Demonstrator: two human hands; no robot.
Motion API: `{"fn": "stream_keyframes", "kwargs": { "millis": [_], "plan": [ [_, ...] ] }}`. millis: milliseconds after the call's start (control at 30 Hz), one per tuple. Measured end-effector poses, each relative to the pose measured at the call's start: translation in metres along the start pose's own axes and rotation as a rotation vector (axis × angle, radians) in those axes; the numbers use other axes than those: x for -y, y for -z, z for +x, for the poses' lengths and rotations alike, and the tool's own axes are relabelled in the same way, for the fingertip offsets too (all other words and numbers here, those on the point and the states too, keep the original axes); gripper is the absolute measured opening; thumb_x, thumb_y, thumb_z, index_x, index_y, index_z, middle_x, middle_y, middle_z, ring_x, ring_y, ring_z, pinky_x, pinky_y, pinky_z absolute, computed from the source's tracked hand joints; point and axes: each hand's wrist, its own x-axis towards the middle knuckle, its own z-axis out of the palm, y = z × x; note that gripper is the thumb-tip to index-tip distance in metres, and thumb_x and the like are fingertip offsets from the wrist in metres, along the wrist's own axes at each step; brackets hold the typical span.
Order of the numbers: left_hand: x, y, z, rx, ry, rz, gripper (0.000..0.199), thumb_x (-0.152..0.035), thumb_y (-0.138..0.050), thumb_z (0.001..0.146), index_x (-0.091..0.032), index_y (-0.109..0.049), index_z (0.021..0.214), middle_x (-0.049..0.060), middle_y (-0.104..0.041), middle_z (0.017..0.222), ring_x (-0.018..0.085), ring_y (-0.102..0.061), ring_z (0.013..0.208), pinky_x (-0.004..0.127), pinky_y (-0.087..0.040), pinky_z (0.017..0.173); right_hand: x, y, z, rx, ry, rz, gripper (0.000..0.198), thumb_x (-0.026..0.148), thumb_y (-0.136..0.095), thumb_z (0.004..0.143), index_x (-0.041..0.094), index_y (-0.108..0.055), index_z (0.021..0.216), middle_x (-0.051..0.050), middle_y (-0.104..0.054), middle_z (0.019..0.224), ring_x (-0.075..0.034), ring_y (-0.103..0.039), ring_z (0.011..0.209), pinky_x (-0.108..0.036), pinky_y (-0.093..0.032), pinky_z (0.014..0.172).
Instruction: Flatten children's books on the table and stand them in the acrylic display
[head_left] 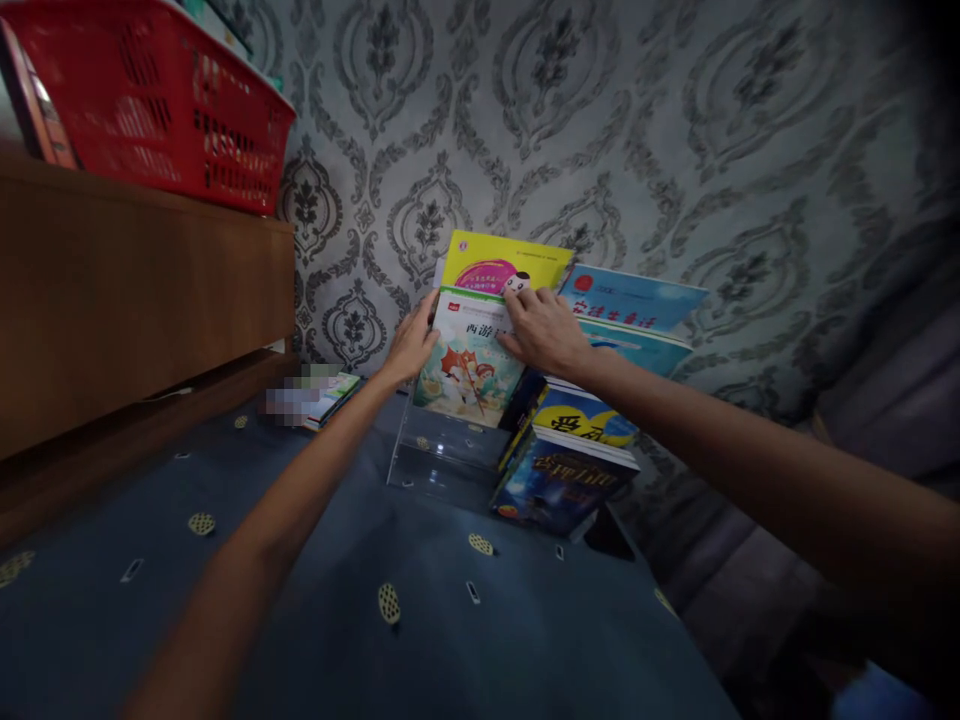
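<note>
A picture book [469, 375] with a white top and an illustrated cover leans upright in a transparent tiered stand [442, 472]. My left hand [412, 340] is closed on its left edge, thumb in front. At its upper right edge, the fingers of my right hand [546, 325] are bent over the book. Directly behind stands a taller yellow book [525, 255]. Blue books [637, 300] fill the back right of the stand. In front of these are a blue and yellow book [581, 415] and a dark blue book [562, 490].
Patterned grey wallpaper [420, 120] rises behind the stand. A red basket [150, 100] sits on a wooden cabinet [142, 290] at left. More books [334, 400], partly blurred out, lie on the dark patterned cloth [322, 600]. Grey curtain fabric hangs at right.
</note>
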Motion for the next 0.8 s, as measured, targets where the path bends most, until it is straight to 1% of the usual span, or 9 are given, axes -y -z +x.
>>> {"fn": "stream_keyframes", "kwargs": {
  "millis": [67,167,233,333,467,600,700,800],
  "plan": [
    [-0.002,0.000,0.004,0.009,0.015,-0.076,0.068,-0.013,-0.058,0.084,-0.021,-0.042,0.150,0.010,-0.065,0.128,0.026,-0.060,0.114,0.043,-0.042,0.107,-0.002,-0.004,0.000,-0.018,0.002,0.026,0.067,0.039,-0.051,0.093,0.001,-0.036,0.146,-0.028,-0.054,0.133,-0.040,-0.048,0.115,-0.049,-0.039,0.092],
    [-0.005,0.001,0.006,0.006,0.074,-0.160,0.059,-0.013,-0.060,0.082,-0.019,-0.053,0.141,0.009,-0.069,0.115,0.027,-0.063,0.108,0.042,-0.045,0.103,-0.005,-0.010,0.001,-0.052,0.006,0.072,0.069,0.044,-0.049,0.093,0.004,-0.034,0.148,-0.027,-0.053,0.135,-0.041,-0.046,0.116,-0.051,-0.039,0.093],
    [-0.005,0.003,0.006,0.007,0.097,-0.180,0.056,-0.011,-0.061,0.081,-0.019,-0.057,0.136,0.008,-0.070,0.110,0.027,-0.063,0.106,0.041,-0.046,0.102,-0.007,-0.013,0.001,-0.070,0.010,0.093,0.070,0.047,-0.048,0.094,0.005,-0.033,0.148,-0.026,-0.053,0.134,-0.041,-0.046,0.116,-0.052,-0.039,0.093],
    [-0.004,0.008,0.007,0.039,0.110,-0.157,0.055,-0.009,-0.062,0.078,-0.018,-0.060,0.132,0.006,-0.071,0.103,0.026,-0.064,0.102,0.041,-0.046,0.101,-0.006,-0.013,0.001,-0.072,0.010,0.102,0.071,0.047,-0.050,0.094,0.003,-0.034,0.147,-0.027,-0.053,0.132,-0.041,-0.046,0.115,-0.051,-0.039,0.093],
    [-0.001,0.012,0.010,0.072,0.113,-0.104,0.052,-0.009,-0.061,0.077,-0.017,-0.061,0.128,0.006,-0.071,0.104,0.027,-0.064,0.102,0.041,-0.045,0.102,-0.004,-0.004,-0.003,-0.035,0.004,0.121,0.069,0.042,-0.052,0.093,0.001,-0.035,0.146,-0.028,-0.052,0.133,-0.042,-0.045,0.117,-0.052,-0.038,0.095],
    [0.005,0.011,0.008,0.110,0.153,-0.154,0.043,-0.011,-0.060,0.078,-0.015,-0.063,0.120,0.008,-0.071,0.104,0.025,-0.065,0.100,0.041,-0.046,0.102,-0.004,0.005,-0.013,-0.002,-0.021,0.195,0.064,0.035,-0.050,0.094,0.002,-0.035,0.147,-0.026,-0.051,0.137,-0.041,-0.044,0.121,-0.052,-0.037,0.099],
    [0.007,0.009,0.003,0.123,0.197,-0.220,0.038,-0.016,-0.060,0.079,-0.016,-0.064,0.117,0.008,-0.071,0.105,0.023,-0.065,0.101,0.040,-0.048,0.102,-0.007,0.007,-0.024,-0.036,-0.072,0.264,0.059,0.028,-0.046,0.094,0.003,-0.037,0.147,-0.025,-0.047,0.142,-0.038,-0.043,0.126,-0.050,-0.037,0.103],
    [0.004,0.007,-0.001,0.098,0.215,-0.232,0.034,-0.025,-0.062,0.082,-0.017,-0.064,0.115,0.007,-0.072,0.105,0.022,-0.065,0.101,0.038,-0.050,0.099,-0.012,0.008,-0.041,-0.106,-0.148,0.318,0.055,0.023,-0.041,0.094,0.006,-0.038,0.147,-0.023,-0.045,0.146,-0.037,-0.042,0.130,-0.051,-0.038,0.105]
  ]
}}
